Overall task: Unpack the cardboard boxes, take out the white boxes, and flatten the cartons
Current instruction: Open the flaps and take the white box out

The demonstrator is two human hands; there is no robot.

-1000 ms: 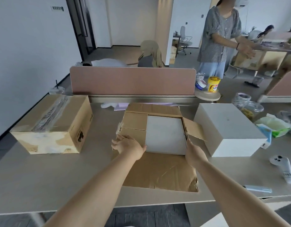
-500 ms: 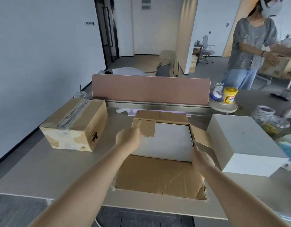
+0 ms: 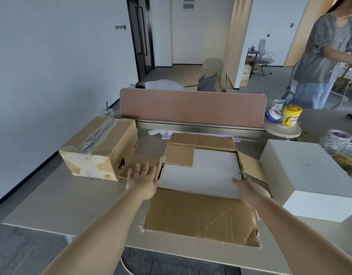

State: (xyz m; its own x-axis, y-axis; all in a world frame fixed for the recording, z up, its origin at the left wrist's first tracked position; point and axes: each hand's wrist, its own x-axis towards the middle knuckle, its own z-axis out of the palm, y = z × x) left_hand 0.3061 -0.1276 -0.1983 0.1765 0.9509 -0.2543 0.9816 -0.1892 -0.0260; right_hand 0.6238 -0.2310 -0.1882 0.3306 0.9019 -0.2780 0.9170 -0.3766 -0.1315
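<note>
An opened brown carton [image 3: 202, 217] lies in the middle of the desk with its flaps spread. A white box [image 3: 208, 173] sits inside it, top face showing. My left hand [image 3: 143, 179] presses flat with straight fingers on the carton's left flap, pushing it outward. My right hand [image 3: 250, 190] rests at the white box's near right corner; its fingers are partly hidden there. A second white box [image 3: 309, 177] stands out on the desk at the right. A taped, closed carton [image 3: 99, 149] stands at the left.
A brown partition panel [image 3: 193, 107] runs along the desk's back edge. A yellow tub [image 3: 291, 115] and other containers sit at the back right, jars [image 3: 341, 147] at the far right. A person [image 3: 327, 54] stands beyond the desk on the right.
My left hand has opened and pushed the left flap outward and down. The right hand slid to the white box's near corner. The view has shifted closer and to the left.
</note>
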